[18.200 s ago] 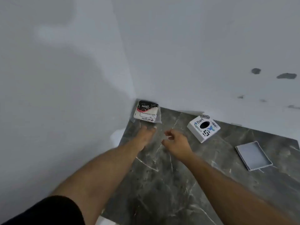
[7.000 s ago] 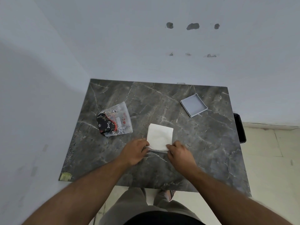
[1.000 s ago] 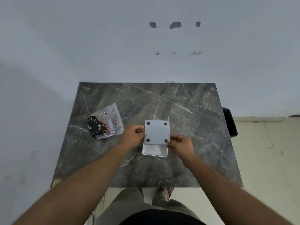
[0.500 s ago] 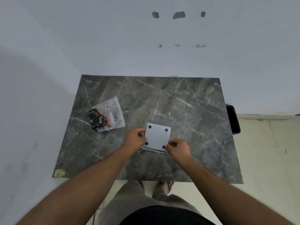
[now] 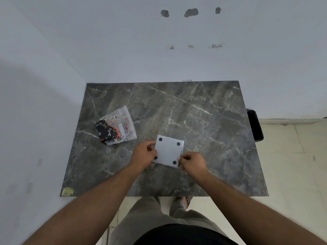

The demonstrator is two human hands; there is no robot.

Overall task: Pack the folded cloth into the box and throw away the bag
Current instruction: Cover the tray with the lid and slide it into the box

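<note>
A flat square white box [image 5: 169, 151] with four black dots on its upper face lies on the dark marble table [image 5: 203, 121], near the front middle. My left hand [image 5: 145, 153] grips its left edge. My right hand [image 5: 192, 163] pinches its near right corner. The folded cloth is out of sight; whether it lies inside the box I cannot tell. The clear plastic bag [image 5: 117, 127], with black and red print, lies crumpled on the table to the left of the box, untouched.
White walls close the table in on the left and at the back. A black bin [image 5: 255, 124] stands on the tiled floor just past the table's right edge. A yellowish sticker [image 5: 67, 191] marks the near left corner.
One second ago the dotted face was held above a white piece that showed below it. Now it sits down flush over that piece, and both hands have closed in on the box edges.
</note>
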